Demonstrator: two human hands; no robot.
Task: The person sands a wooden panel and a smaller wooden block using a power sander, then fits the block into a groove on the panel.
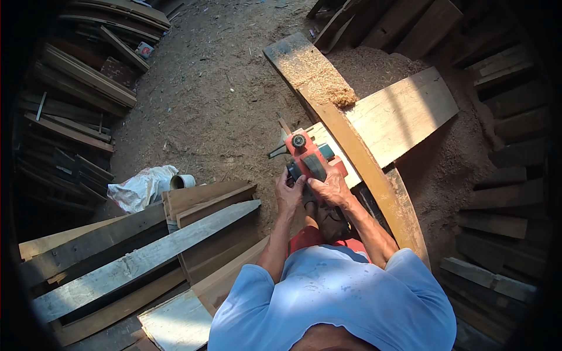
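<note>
A red electric planer (pixel 297 153) with a round black knob is in front of my body, near the left end of a pale wide plank (pixel 404 114). My right hand (pixel 332 187) is closed round the planer's near part, thumb toward the left. On its left near side, my left hand (pixel 288 192) grips the black part with bent fingers and thumb; the fingertips are partly hidden. A long yellowish-brown board (pixel 366 153) crosses the pale plank just right of the planer. Wood shavings (pixel 331 88) lie heaped on the board's far end.
Stacked boards (pixel 88 76) line the far left, and more lumber (pixel 503 199) stands along the right. A whitish beam (pixel 146 254) lies across a pile at the near left. Beside it are a white plastic sack (pixel 142 188) and a can (pixel 182 181). Sawdust (pixel 433 169) covers ground at right.
</note>
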